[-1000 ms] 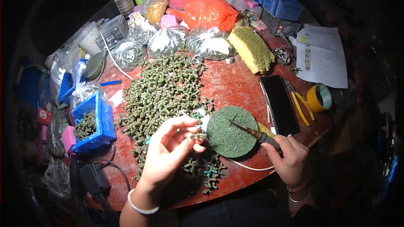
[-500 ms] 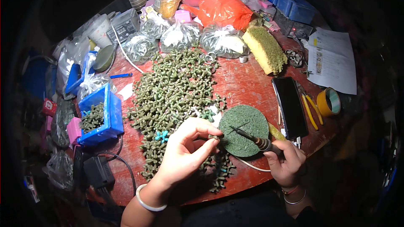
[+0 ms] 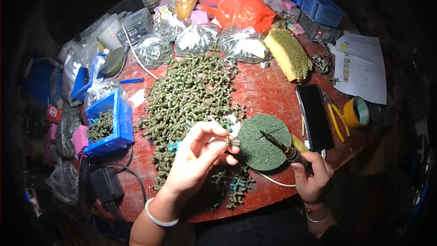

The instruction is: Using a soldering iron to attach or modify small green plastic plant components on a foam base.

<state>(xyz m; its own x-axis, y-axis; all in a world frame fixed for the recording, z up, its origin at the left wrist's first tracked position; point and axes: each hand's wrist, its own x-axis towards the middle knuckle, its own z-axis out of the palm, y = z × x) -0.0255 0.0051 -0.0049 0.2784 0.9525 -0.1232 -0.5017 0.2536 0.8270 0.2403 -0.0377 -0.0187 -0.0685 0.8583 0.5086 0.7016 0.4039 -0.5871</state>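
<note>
Between thumb and fingertips, my left hand (image 3: 191, 161) pinches a small green branched piece (image 3: 234, 142). My right hand (image 3: 314, 175) grips the handle of a soldering-iron-like hot pen (image 3: 281, 146). Its dark tip points up and left over a round, rough green disc (image 3: 259, 155), apart from the piece; I cannot tell whether it touches the disc. A wide heap of similar green knobbly pieces (image 3: 195, 89) covers the table left of the disc. Small bright blue pieces (image 3: 173, 147) lie among them. The heap is partly hidden behind my left hand.
At left stands a blue bin (image 3: 122, 120) with more pieces, near a black power adapter (image 3: 107, 184). Right of the disc lie a phone (image 3: 315, 116), yellow-handled pliers (image 3: 337, 123) and a tape roll (image 3: 356, 111). Filled clear bags (image 3: 243, 45) and a yellow-green sponge-like block (image 3: 287, 54) line the back.
The left hand has turned and risen slightly, bringing the pinched piece into clearer view. The pen in my right hand has shifted slightly right, its tip still over the disc.
</note>
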